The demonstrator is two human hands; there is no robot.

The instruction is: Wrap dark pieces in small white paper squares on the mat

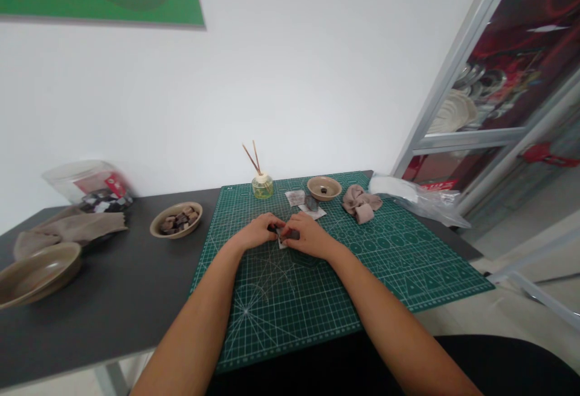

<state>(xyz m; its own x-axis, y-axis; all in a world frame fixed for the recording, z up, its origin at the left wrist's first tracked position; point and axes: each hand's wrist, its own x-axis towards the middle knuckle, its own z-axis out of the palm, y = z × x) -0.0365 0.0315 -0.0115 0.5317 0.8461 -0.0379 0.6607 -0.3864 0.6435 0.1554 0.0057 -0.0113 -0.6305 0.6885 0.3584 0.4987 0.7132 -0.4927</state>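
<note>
Grip: L hand (259, 231) & R hand (312, 236) in near-closed pinches, fingertips almost meeting, w/ a small, dark-and-pale, flat-looking piece (281, 242) btwn them; exact finger contacts & its material can't be told.

Surroundings, largest first: green, white-gridded cutting mat (385, 263) under both hands; rumpled, taupe, soft cloth (356, 196), approx. 2 o'clock of hands; round, shallow, beige bowl (324, 197), approx. 1 o'clock; dark-grey, rounded, flat piece (312, 203) on pale paper, also approx. 1 o'clock, nearer.

Handling (judged): held piece light, prob. stiff, poss. brittle at edges; slip risk low if dry. Best hold: opp. edges, 9 & 3 o'clock, light fingertip pressure, no bending.
</note>
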